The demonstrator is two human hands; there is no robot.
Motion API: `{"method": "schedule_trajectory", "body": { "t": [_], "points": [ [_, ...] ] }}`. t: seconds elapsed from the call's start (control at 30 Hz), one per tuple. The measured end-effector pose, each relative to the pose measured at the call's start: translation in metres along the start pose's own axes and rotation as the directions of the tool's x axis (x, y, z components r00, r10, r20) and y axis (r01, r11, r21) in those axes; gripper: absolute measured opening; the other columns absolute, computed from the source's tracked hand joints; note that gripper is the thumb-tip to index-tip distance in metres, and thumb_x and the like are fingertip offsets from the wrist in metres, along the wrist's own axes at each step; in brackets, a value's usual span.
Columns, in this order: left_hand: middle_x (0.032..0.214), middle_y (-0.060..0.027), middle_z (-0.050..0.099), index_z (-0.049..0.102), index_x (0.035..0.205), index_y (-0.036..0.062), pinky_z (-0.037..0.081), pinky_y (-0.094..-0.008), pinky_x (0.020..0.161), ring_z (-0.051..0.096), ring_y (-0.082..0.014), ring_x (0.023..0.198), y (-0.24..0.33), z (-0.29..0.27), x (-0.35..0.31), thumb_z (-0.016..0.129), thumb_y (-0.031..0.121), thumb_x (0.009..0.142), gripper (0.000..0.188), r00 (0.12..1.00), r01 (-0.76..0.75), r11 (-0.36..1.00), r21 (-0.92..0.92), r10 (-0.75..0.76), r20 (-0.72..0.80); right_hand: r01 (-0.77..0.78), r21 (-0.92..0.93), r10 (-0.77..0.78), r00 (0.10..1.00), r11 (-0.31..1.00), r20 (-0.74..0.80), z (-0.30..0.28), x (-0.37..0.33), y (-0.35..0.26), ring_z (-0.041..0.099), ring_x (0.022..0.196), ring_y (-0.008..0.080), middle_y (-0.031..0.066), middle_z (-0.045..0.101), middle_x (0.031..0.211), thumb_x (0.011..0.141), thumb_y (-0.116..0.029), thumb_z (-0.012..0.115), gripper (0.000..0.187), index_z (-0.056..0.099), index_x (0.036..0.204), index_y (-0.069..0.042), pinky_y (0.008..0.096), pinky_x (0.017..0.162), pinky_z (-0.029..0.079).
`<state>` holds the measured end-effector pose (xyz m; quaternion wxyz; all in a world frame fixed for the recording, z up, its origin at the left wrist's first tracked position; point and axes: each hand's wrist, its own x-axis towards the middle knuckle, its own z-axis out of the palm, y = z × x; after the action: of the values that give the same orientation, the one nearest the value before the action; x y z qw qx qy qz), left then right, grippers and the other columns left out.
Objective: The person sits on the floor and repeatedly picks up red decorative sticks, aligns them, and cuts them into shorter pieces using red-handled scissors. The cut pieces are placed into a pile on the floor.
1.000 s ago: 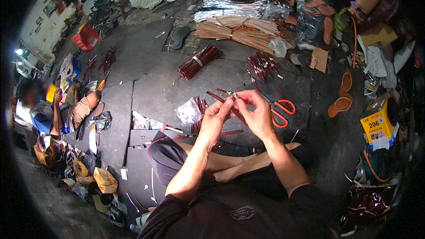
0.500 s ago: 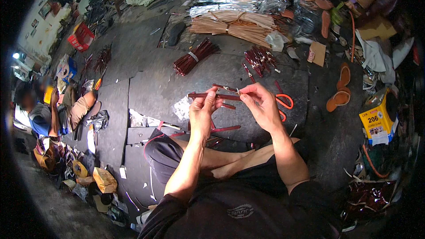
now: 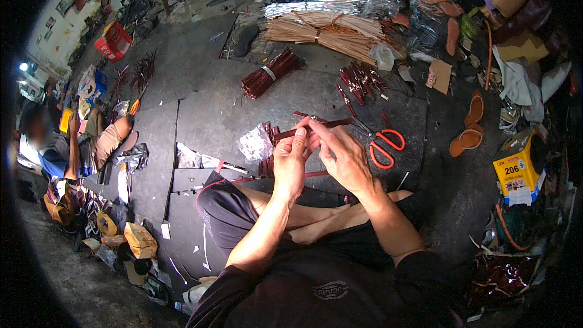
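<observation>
At the centre of the frame, a narrow, dark red, glossy strap (image 3: 339, 123) runs roughly level between the two bare hands, raised over the dark sheet-covered floor (image 3: 209, 97). The left hand (image 3: 289, 167) grasps it, thumb on the near face and fingers curled behind. The right hand (image 3: 346, 158) sets its fingertips against the strap near its middle, index finger stretched along it; I cannot tell whether it pinches or only presses. Just behind the strap, the end of a second thin dark red strip (image 3: 299, 113) shows near the fingertips. Left of the left hand lies a small clear plastic bag (image 3: 255, 144), and just right of the right hand rest scissors with orange loop handles (image 3: 373, 153). Higher in the frame, a dark red bundle of strips bound by a pale band (image 3: 270, 74) lies left of a loose pile of dark red strips with shiny bits (image 3: 359, 82). At the upper centre, tan strips tied in a bundle (image 3: 322, 33) lie next to silvery strips (image 3: 316, 3). A pair of orange-brown sandals (image 3: 466, 140) sits right of centre, a yellow box (image 3: 518, 170) stands at the far right, and another person (image 3: 54, 152) sits at the left edge.
</observation>
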<state>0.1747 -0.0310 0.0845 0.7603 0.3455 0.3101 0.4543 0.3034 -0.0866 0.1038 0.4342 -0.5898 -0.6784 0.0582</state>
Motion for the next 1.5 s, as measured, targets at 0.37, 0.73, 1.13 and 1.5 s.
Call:
{"method": "schedule_trajectory", "body": {
  "t": [0.37,0.73,1.13,1.5],
  "points": [
    [0.112,-0.0103,0.068,0.06,0.125,-0.002,0.051,-0.0283,0.095,0.065,-0.0146,0.102,0.009,-0.015,0.005,0.049,0.022,0.104,0.034,0.995,-0.094,0.992,0.081,0.096,-0.021,-0.272,0.388,0.287,0.958,0.881,0.022,-0.015,-0.004,-0.004,0.07,0.091,0.0227,0.0115,0.07,0.099,0.091,-0.004,0.065,0.014,0.064,0.105,-0.001,0.0326,0.077,0.054],
    [0.104,-0.009,0.07,0.064,0.119,-0.0017,0.054,-0.0278,0.087,0.066,-0.0124,0.093,0.011,-0.01,-0.006,0.056,0.021,0.101,0.03,0.994,-0.105,0.958,0.267,0.095,0.053,-0.291,0.483,0.282,0.955,0.826,0.091,-0.008,-0.004,0.0,0.068,0.091,0.0146,0.0094,0.068,0.099,0.093,0.001,0.063,0.014,0.065,0.106,0.003,0.0259,0.08,0.055],
    [0.099,-0.0049,0.071,0.066,0.12,0.0009,0.051,-0.0257,0.084,0.063,-0.0101,0.091,0.021,-0.008,-0.011,0.059,0.02,0.1,0.028,0.989,-0.146,0.885,0.442,0.114,0.098,-0.08,0.239,0.082,0.997,0.968,0.003,-0.015,0.002,-0.002,0.068,0.088,0.0271,0.0115,0.067,0.097,0.086,-0.001,0.067,0.016,0.067,0.102,-0.003,0.0352,0.074,0.054],
    [0.105,-0.0081,0.071,0.065,0.12,0.0001,0.05,-0.0271,0.088,0.065,-0.0128,0.099,0.034,-0.005,-0.015,0.063,0.015,0.097,0.028,0.97,-0.219,0.808,0.546,0.121,0.21,-0.377,0.603,0.362,0.919,0.703,0.153,-0.013,-0.004,-0.001,0.068,0.087,0.0283,0.0123,0.066,0.094,0.084,0.001,0.066,0.017,0.066,0.101,-0.003,0.0366,0.074,0.053]
  ]
}}
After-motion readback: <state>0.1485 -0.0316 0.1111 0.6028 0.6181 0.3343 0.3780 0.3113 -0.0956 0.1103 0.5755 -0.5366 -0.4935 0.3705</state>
